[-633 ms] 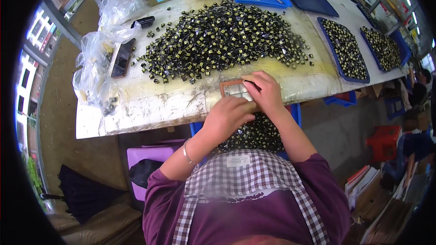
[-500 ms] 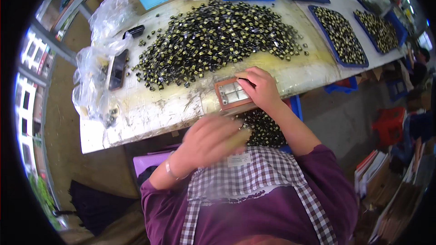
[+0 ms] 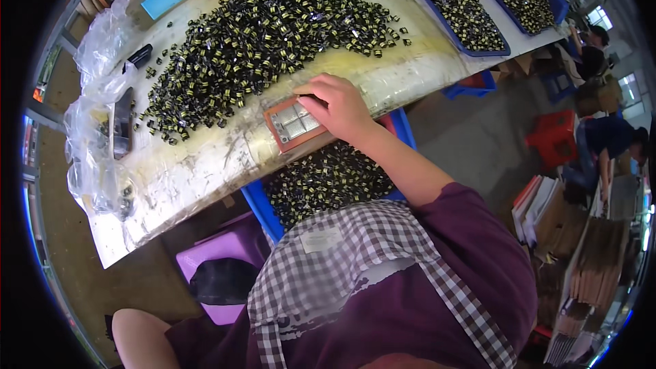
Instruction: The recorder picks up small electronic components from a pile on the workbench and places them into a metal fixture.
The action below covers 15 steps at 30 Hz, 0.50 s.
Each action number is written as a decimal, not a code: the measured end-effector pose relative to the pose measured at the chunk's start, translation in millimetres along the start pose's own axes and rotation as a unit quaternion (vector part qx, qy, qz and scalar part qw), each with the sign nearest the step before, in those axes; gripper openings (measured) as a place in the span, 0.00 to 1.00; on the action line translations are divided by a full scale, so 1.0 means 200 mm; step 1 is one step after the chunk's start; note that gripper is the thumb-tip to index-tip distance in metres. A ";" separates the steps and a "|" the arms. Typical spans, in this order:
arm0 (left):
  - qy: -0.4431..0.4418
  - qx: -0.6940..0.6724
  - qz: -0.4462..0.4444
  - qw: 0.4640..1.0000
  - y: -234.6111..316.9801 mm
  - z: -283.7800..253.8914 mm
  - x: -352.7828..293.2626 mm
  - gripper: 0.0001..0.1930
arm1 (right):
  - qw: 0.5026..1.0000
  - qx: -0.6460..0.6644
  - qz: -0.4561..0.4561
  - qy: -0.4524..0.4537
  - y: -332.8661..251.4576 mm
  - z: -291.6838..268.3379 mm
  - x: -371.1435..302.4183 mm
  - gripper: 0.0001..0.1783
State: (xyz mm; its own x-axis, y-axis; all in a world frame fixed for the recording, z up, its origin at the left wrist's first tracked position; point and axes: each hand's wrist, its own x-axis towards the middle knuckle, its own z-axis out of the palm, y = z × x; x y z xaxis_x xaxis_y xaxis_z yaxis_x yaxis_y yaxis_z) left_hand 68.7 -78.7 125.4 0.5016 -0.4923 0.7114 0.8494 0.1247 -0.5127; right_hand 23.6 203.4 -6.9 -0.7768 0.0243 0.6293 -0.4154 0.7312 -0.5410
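Note:
My right hand (image 3: 339, 106) rests at the table's near edge, over the right part of a small orange-brown framed plate (image 3: 292, 141). The plate has a silvery ribbed metal face with small round fittings at its left end. My right thumb and fingers are bent together, and what lies between them is too small and shaded to make out. Only my bent left arm (image 3: 142, 338) shows at the lower left; the left hand is out of the picture. Just beyond the plate spreads a big heap of small black-and-yellow parts (image 3: 273, 34).
Below the table edge, a blue bin (image 3: 258, 210) holds more such parts. Two blue trays (image 3: 471, 49) (image 3: 529, 31) of parts stand at the right. Clear plastic bags (image 3: 92, 130) and a phone (image 3: 123, 123) lie at left. A purple stool (image 3: 198, 263) stands below; co-workers (image 3: 611, 140) are at far right.
My left hand, blurred in front of my chest before, has dropped out of view to the lower left. The view has turned, and my right hand stays at the plate.

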 end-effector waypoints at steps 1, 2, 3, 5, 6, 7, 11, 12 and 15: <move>-0.003 0.005 -0.010 1.000 0.00 -0.01 -0.01 0.17 | 1.000 -0.002 0.000 -0.004 0.00 0.00 0.00 0.09; -0.006 0.010 -0.019 1.000 0.01 -0.02 -0.01 0.17 | 1.000 -0.003 0.006 -0.009 -0.01 0.00 -0.01 0.10; -0.009 0.014 -0.028 0.999 0.01 -0.03 -0.02 0.17 | 1.000 -0.004 0.012 -0.013 -0.01 0.00 -0.01 0.10; -0.019 0.021 -0.042 0.999 0.01 -0.05 -0.02 0.17 | 1.000 -0.010 0.012 -0.018 0.00 -0.01 -0.01 0.09; -0.024 0.023 -0.049 0.998 0.01 -0.05 -0.02 0.17 | 1.000 -0.015 0.013 -0.021 0.00 -0.01 -0.01 0.09; -0.029 0.025 -0.058 0.998 0.01 -0.06 -0.03 0.17 | 1.000 -0.015 0.013 -0.023 0.00 -0.01 -0.01 0.09; -0.048 0.030 -0.094 0.994 0.00 -0.09 -0.03 0.16 | 1.000 -0.016 0.001 -0.004 0.01 0.00 -0.01 0.08; -0.053 0.031 -0.103 0.993 0.00 -0.09 -0.03 0.16 | 1.000 -0.011 -0.002 0.004 0.01 0.00 -0.01 0.07; -0.066 0.039 -0.124 0.989 0.00 -0.10 -0.04 0.15 | 1.000 -0.018 0.001 -0.010 0.01 0.00 -0.01 0.09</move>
State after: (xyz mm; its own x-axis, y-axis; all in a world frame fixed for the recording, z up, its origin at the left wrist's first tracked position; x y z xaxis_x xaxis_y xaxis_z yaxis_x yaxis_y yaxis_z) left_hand 60.9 -92.7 111.0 0.2895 -0.3991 0.8700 0.9564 0.0830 -0.2801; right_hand 24.8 205.1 -8.5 -0.7870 0.0124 0.6168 -0.3972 0.7548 -0.5221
